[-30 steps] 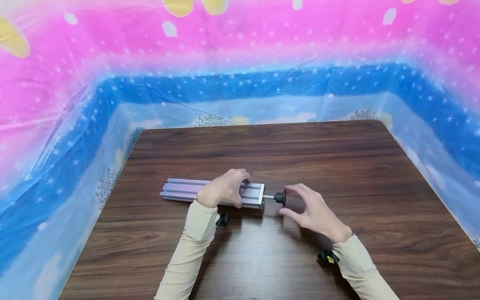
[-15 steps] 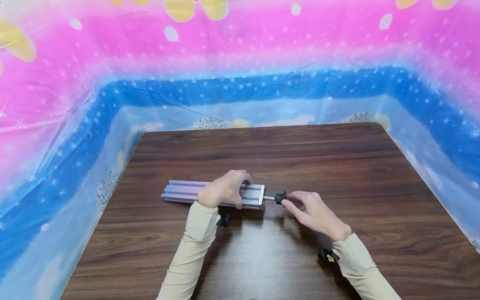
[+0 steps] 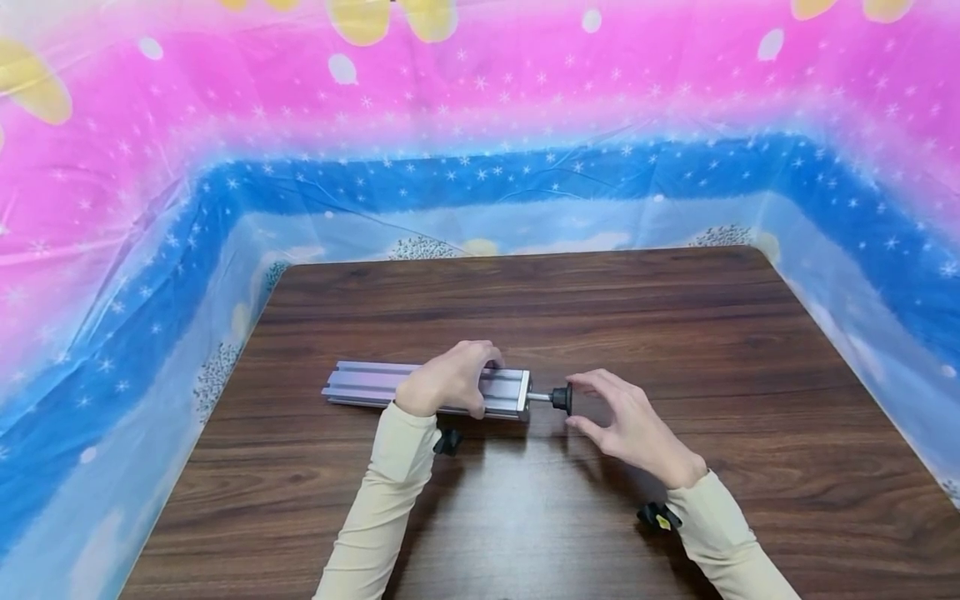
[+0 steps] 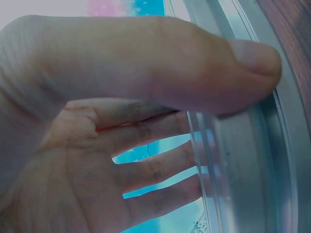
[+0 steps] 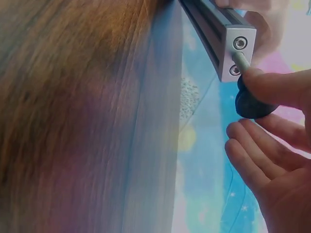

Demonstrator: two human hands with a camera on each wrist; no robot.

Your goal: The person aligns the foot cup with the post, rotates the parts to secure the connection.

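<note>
"While the snowflake-printed backdrop (image 3: 480, 133) walls the scene, what carries the work?"

"The wood-grain worktop (image 3: 675, 317). Well short of its far edge, and closer to its left edge than its right, the slotted aluminium extrusion (image 3: 367, 380) lies roughly parallel to that far edge."

"Why is the left hand (image 3: 444, 385) across it?"

"Probably to brace it: the hand grips from above, thumb along the near side, fingers down the far side."

"And the right hand (image 3: 628, 425)?"

"Just beyond the extrusion's silver end plate (image 3: 523, 392), thumb and fingers parted wide around the rim of the black levelling foot (image 3: 562, 398). That spread would suit turning it; whether the tips touch, I can't tell."

"Anything inside anything?"

"I see no container. The foot's metal stem (image 3: 539, 397) meets the plate between two socket-head screws (image 5: 240, 42), seated there presumably to fasten it to the extrusion."
</note>
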